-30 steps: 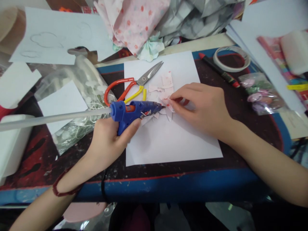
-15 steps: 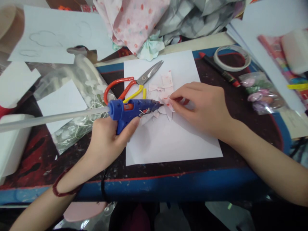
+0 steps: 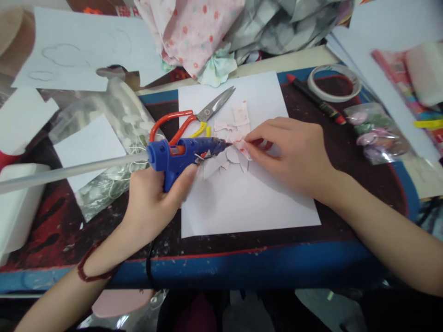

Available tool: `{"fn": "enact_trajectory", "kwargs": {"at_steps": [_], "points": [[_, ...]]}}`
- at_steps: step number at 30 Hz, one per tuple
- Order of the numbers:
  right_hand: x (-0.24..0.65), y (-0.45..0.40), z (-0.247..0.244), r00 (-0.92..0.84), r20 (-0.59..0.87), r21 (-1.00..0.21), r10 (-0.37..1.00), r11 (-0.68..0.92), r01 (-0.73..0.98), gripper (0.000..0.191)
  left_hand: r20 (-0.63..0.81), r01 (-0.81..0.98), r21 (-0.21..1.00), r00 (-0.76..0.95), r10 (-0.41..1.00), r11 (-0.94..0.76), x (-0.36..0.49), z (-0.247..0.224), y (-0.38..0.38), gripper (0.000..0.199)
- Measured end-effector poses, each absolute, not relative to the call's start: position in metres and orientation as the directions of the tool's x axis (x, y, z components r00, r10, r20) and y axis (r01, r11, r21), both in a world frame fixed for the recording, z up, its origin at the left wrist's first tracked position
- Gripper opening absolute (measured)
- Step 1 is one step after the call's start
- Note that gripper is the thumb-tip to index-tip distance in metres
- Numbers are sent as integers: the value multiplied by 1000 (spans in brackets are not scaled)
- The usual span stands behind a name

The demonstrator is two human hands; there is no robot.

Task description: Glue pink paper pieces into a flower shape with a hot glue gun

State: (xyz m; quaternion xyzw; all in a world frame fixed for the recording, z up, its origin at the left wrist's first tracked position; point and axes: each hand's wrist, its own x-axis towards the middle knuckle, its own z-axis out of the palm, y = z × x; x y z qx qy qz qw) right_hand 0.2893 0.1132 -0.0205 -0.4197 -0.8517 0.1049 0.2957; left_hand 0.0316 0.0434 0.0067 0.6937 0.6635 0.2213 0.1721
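Observation:
My left hand (image 3: 152, 198) is wrapped round the handle of a blue glue gun (image 3: 173, 161), a long clear glue stick (image 3: 76, 171) jutting from its back to the left. The gun's dark nozzle points right, close to my right fingertips. My right hand (image 3: 287, 154) pinches a small pink spotted scrap (image 3: 240, 145). Other pink and white scraps (image 3: 241, 113) lie around it on a white sheet (image 3: 249, 203). Open scissors (image 3: 214, 103) with red handles rest behind the gun, beside a yellow piece (image 3: 208, 131).
Behind lies pink dotted cloth or paper (image 3: 194, 32). A tape roll (image 3: 334, 83), a black and red marker (image 3: 316, 99) and a bag of pink pieces (image 3: 375, 133) are at right. Plastic bags (image 3: 104, 193), paper and a white box (image 3: 20, 212) sit at left.
My left hand and the glue gun have shifted slightly left, drawing the nozzle back a little from the pinched scrap. My right hand has hardly moved.

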Motion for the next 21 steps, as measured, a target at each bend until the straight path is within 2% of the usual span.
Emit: {"fn": "enact_trajectory", "kwargs": {"at_steps": [7, 16, 21], "points": [[290, 114, -22, -478, 420, -427, 772, 632, 646, 18, 33, 811, 575, 103, 994, -103, 28, 5, 40, 47], [290, 114, -23, -485, 417, -416, 769, 635, 651, 21, 166, 812, 506, 239, 957, -290, 32, 8, 42, 56], [291, 115, -24, -485, 425, -408, 765, 640, 652, 19, 210, 834, 452, 247, 946, -318, 31, 7, 43, 60]]}}
